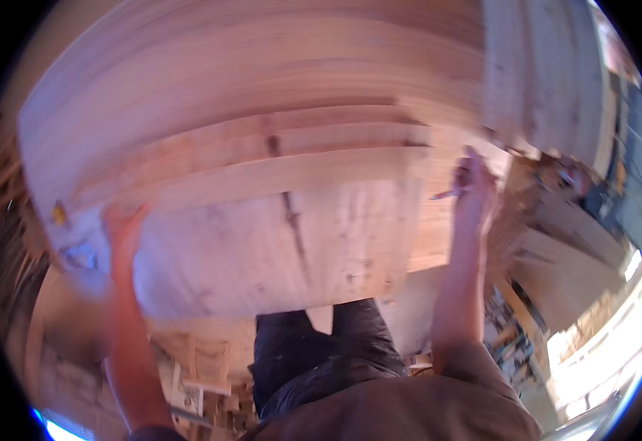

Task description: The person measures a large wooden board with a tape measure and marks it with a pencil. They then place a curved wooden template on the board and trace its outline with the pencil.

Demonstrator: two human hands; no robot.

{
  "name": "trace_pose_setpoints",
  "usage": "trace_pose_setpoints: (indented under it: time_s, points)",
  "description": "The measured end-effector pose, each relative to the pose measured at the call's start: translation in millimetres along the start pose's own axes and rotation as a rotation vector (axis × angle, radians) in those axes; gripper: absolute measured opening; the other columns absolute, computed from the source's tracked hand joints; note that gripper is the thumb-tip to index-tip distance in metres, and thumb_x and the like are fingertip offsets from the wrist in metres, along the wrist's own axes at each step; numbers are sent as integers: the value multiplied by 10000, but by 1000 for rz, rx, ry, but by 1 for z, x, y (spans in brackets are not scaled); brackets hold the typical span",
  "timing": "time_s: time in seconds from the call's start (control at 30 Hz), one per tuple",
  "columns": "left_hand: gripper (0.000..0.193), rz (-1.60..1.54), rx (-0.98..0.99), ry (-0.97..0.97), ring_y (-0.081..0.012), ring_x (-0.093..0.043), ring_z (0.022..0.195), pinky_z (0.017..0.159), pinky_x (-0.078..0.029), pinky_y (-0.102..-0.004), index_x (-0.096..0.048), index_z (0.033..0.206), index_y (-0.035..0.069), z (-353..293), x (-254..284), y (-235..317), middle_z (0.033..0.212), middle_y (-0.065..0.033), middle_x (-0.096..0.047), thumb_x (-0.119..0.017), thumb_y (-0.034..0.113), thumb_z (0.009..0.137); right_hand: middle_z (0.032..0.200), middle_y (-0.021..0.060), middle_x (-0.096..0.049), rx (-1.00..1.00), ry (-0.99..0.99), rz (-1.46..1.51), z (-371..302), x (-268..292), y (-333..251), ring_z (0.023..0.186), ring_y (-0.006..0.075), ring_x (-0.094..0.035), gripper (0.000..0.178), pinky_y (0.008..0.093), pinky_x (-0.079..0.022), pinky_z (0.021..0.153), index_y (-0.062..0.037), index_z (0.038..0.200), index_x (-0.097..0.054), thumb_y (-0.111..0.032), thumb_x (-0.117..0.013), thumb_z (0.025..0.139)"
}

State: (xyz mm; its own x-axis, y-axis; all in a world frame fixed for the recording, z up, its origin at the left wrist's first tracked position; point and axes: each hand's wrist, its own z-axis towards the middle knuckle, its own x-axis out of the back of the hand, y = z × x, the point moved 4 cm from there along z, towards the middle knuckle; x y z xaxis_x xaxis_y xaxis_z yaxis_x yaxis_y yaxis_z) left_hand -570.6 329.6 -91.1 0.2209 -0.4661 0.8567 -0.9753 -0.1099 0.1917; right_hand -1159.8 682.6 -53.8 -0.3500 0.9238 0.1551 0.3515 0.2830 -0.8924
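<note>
A pale wooden panel (pixel 232 242) with a dark streak lies before me, its near edge by my legs. Stacked along its far side are long boards (pixel 321 136), one with a dark knot. My left hand (pixel 124 219) touches the panel's far left corner; blur smears its fingers. Out past the panel's right end, my right hand (pixel 475 180) is closed around a thin stick, seemingly a pencil (pixel 443 195), its tip pointing left. Beneath everything spreads a large wooden surface (pixel 262 59).
Grey-white planks (pixel 545 73) stand at the far right. Cut wood sheets (pixel 567 272) and clutter lie on the right. A round tan object (pixel 78 316) sits by my left forearm, and a small yellow item (pixel 58 214) rests near the left edge. Offcuts (pixel 210 360) lie below.
</note>
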Motion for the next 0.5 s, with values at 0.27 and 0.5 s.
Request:
trace_pose_setpoints:
  time_s: [0.27,0.5]
  points:
    - [894,320,74,35,-424,-622,1106,1009,-445,-505,-707,992,-118,-14,12,25,1102,-328,-674,-859,679,616,1252,186,-668,-47,-518,214,-55,-154,-11,1065,266,-645,651,394,-479,968,93,1287,-604,-486,-388,1083]
    - [1144,234,208,-133,-543,-211,1489,1186,-337,-487,-494,1392,-145,-19,31,47,1528,-403,-341,-826,681,673,766,-5,-541,-13,-990,-157,-166,-315,-15,678,84,-452,549,258,-366,632,-37,1053,-667,-511,-393,1085]
